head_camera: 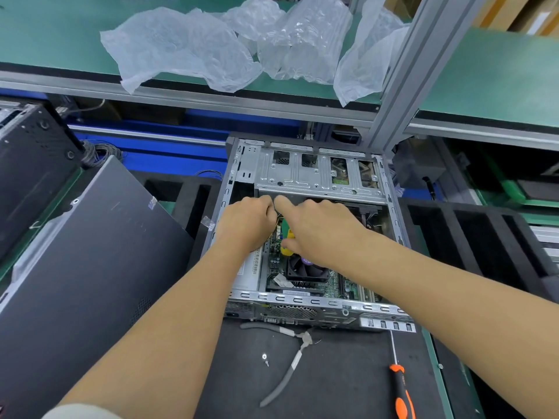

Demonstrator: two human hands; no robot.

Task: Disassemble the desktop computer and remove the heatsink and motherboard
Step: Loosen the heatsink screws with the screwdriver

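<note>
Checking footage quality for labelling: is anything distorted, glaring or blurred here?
Head view: wide-angle bending tilts the grey aluminium frame post; soft glare on the crumpled clear plastic wrap; both hands fairly sharp; open grey computer case evenly lit.

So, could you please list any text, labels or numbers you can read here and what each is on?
None can be read.
White barcode label on the computer case rim: too small.
Sticker on the side panel: blurred.
Purple fan label, partly hidden: unreadable.
</note>
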